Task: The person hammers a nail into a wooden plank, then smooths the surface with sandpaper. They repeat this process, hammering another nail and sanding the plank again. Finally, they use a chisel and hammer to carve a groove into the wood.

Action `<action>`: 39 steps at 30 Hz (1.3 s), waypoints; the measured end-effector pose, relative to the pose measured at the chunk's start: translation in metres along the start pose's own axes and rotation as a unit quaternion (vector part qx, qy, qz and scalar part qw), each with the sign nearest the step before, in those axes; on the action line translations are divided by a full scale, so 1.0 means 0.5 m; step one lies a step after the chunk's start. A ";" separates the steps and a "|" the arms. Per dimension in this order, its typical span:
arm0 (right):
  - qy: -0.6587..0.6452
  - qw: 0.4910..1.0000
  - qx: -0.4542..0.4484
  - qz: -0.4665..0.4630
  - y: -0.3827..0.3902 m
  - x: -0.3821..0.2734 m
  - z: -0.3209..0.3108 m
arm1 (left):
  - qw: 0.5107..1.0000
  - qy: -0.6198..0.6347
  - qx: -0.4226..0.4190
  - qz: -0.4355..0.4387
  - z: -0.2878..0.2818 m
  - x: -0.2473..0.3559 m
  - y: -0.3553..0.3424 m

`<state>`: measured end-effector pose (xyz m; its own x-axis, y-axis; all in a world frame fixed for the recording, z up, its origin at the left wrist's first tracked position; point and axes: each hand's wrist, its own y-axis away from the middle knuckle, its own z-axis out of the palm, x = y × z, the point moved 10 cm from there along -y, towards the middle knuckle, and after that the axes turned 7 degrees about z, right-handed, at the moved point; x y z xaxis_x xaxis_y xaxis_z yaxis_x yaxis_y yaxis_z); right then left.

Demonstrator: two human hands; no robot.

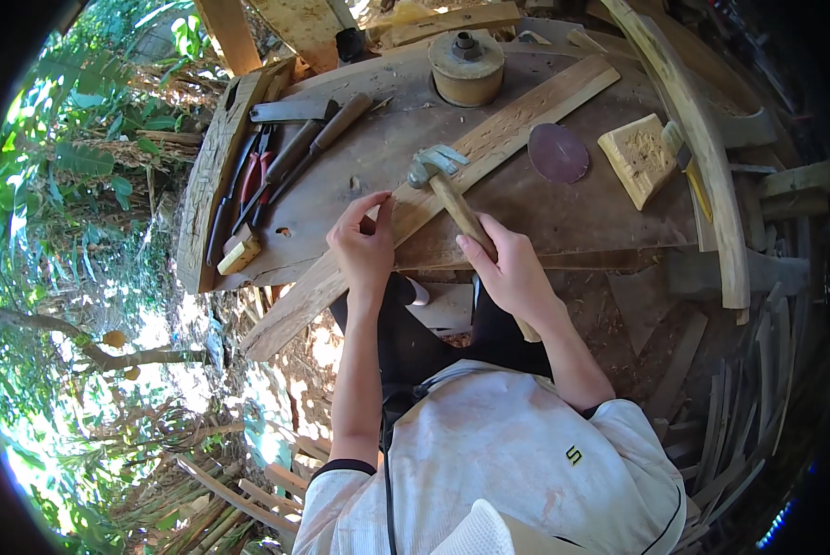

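A claw hammer (451, 196) with a wooden handle is gripped in my right hand (515, 268), its metal head over a long wooden plank (507, 128). The plank lies slantwise across the workbench, its near end sticking out past the front edge at the left. My left hand (363, 244) is at the plank's left side, just left of the hammer head. Thumb and forefinger are pinched together there; whatever they hold, if anything, is too small to make out.
On the bench (378, 139) lie red-handled pliers (258, 176), a wooden-handled tool (341, 122), a small wood block (239, 252), a round dark disc (558, 154) and a square wood piece (639, 157). A round wooden-topped object (467, 69) stands at the back. A curved pole (711, 148) crosses the right side.
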<state>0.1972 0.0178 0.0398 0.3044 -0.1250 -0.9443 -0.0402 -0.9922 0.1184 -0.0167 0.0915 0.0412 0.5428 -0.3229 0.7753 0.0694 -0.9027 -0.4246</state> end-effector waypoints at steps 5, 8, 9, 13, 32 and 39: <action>-0.001 1.000 0.002 -0.001 0.001 0.000 0.001 | 1.000 -0.005 0.003 0.009 -0.001 0.003 0.000; 0.001 1.000 0.007 -0.008 0.002 -0.006 -0.001 | 1.000 -0.008 -0.001 0.008 -0.002 0.006 -0.001; 0.002 1.000 0.005 -0.006 0.002 -0.005 0.000 | 1.000 -0.008 0.003 0.013 -0.003 0.009 -0.001; -0.003 1.000 0.001 -0.005 0.003 -0.011 0.000 | 0.999 -0.035 -0.020 0.011 0.003 0.013 -0.001; 0.026 0.991 0.024 -0.131 0.040 -0.113 0.008 | 1.000 -0.009 -0.010 0.021 0.006 0.018 0.003; 0.053 0.994 -0.002 -0.099 0.032 -0.097 0.018 | 1.000 -0.014 -0.006 0.019 0.005 0.015 0.003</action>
<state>0.1733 0.0080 0.0848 0.4039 0.0741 -0.9118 0.0341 -0.9972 -0.0660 -0.0105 0.0887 0.0451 0.5677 -0.3501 0.7450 0.0382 -0.8929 -0.4487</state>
